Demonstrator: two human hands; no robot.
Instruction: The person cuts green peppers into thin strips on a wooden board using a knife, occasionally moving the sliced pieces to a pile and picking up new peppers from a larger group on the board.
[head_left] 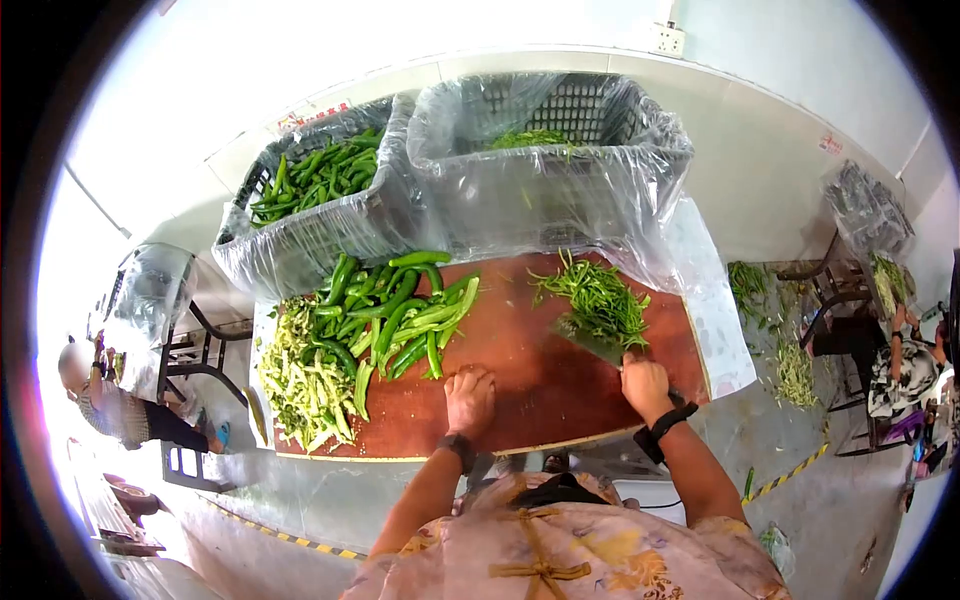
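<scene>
My right hand [646, 386] is closed round the handle of a knife. Its broad blade [592, 341] lies low over the red-brown board [520, 350], against a heap of thin green pepper strips [600, 300]. My left hand [470, 400] rests on the board near its front edge, fingers lying on the surface and holding nothing. To its left are whole and split green peppers [400, 310]. A pile of pale pepper cores [305, 385] with seeds covers the board's left end.
Behind the board stand two plastic-lined crates: the left crate [370, 205] holds whole green peppers, the right crate [540, 200] some green shreds. Two people sit at the sides, the left person [120, 410] and the right person [900, 370]. Pepper scraps [793, 375] litter the floor at right.
</scene>
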